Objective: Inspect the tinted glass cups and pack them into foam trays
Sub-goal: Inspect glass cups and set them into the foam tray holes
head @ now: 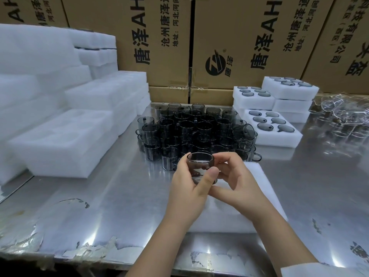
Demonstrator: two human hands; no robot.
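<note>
One tinted glass cup (200, 163) is held up over the table, mouth tilted toward me. My left hand (190, 184) grips it from the left, thumb across its front. My right hand (236, 181) pinches its right side with curled fingers. Under my hands lies a white foam tray (259, 196), mostly hidden by them. Behind stands a dense cluster of tinted cups (191, 132), stacked in two layers. A filled foam tray (273, 126) with several cups sits to the right of the cluster.
Empty foam trays (65, 140) are piled at the left. More filled trays (287, 90) are stacked at the back right. Clear glassware (339, 114) lies at the far right. Cardboard boxes (169, 43) wall off the back of the steel table (119, 206).
</note>
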